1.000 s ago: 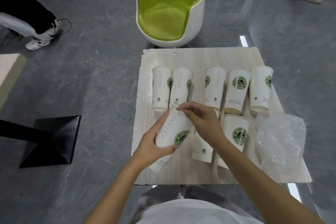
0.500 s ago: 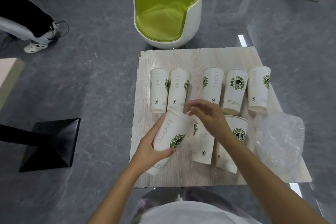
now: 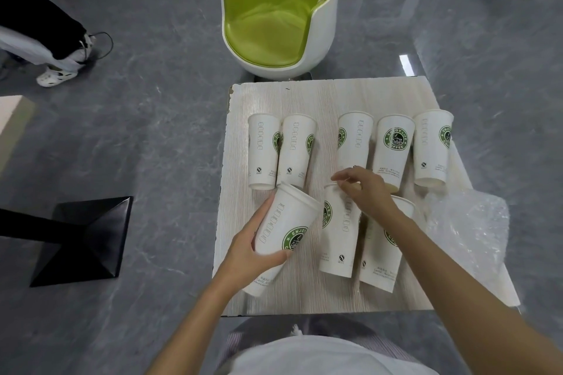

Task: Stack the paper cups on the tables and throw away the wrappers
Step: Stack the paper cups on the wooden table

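One paper cup (image 3: 283, 228) is held tilted over the near left part of the surface (image 3: 320, 100), its wall wrapped by the fingers of the left hand (image 3: 243, 256). The right hand (image 3: 365, 192) is set with fingers curled at the rim of a lying cup (image 3: 336, 237); a pinch cannot be confirmed. The cups are judged light and crushable, best taken lightly near the stiffer rim.

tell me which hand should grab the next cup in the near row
Right. The right hand is free, fingers at the rim of the middle cup; the left hand grips another cup.
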{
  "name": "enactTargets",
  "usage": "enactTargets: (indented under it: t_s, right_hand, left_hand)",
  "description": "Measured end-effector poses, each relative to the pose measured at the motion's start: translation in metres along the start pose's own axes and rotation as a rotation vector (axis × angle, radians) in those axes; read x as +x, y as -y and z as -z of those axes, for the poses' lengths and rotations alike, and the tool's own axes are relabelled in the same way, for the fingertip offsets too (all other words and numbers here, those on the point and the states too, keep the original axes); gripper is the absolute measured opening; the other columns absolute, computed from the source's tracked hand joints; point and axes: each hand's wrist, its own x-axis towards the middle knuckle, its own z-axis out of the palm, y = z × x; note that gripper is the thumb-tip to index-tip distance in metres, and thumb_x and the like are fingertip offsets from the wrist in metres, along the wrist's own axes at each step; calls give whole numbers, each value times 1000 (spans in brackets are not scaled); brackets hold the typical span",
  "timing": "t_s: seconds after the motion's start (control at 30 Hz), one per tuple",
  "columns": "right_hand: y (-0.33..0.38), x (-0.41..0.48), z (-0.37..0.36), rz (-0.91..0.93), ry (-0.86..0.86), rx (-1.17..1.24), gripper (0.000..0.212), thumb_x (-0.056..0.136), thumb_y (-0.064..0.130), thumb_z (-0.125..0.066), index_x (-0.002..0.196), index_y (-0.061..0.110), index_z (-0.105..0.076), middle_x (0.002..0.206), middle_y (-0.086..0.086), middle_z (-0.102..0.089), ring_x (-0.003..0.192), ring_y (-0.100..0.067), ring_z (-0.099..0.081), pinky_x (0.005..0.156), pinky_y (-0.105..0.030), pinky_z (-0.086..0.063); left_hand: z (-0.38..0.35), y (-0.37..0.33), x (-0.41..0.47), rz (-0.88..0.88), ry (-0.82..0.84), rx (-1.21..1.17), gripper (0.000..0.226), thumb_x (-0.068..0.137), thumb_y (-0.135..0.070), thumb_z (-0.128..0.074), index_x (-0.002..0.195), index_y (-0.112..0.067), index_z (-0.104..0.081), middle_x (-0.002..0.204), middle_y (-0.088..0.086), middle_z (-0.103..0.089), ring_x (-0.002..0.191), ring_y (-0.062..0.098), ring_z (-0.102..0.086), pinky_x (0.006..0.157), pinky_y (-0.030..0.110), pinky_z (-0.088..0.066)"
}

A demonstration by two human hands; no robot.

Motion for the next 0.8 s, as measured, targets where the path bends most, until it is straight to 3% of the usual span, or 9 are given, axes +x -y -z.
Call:
enactTargets:
  t_s: [0.17, 0.47, 0.63, 0.73, 0.8]
  right_hand:
    - [1, 2, -3, -19, 65, -10, 14, 89, 12, -60, 94, 20, -70, 102, 1, -68, 95, -12, -58, 87, -22, -41]
    - [1, 3, -8, -62, 146, -106, 17, 90, 12, -57, 90, 19, -72, 97, 5, -71, 96, -11, -62, 89, -27, -46]
    - [11, -6, 3, -24, 84, -8, 22, 90, 4, -55, 87, 17, -72, 76, 15, -63, 68, 8, -55, 63, -8, -37]
    - [17, -10, 15, 22, 16, 62, 20, 88, 1, -57, 88, 12, -73, 87, 11, -67, 76, 14, -55, 71, 0, -37]
    - [19, -11, 25, 46, -27, 115, 25, 87, 0, -57, 85, 20, -73, 93, 8, -70, 86, 3, -60, 78, -3, -39]
  left_hand:
    - [0, 1, 0, 5, -13, 2, 91, 78, -11, -80, 143, -50, -30, 128, -46, -45, 117, -17, -47, 80, 7, -47]
    - [2, 4, 1, 2, -25, 7, 92, 77, -13, -81, 142, -53, -29, 129, -44, -45, 117, -16, -48, 81, 5, -47]
    - [3, 8, 1, -9, -30, -2, 93, 76, -14, -82, 146, -47, -31, 141, -30, -46, 125, -10, -46, 93, 14, -46]
    - [5, 9, 0, -13, -24, -1, 93, 76, -13, -82, 146, -46, -31, 140, -32, -46, 125, -10, -46, 92, 14, -46]
    - [5, 11, 0, -15, -13, 0, 93, 76, -11, -82, 147, -45, -31, 140, -33, -46, 126, -10, -45, 92, 15, -46]
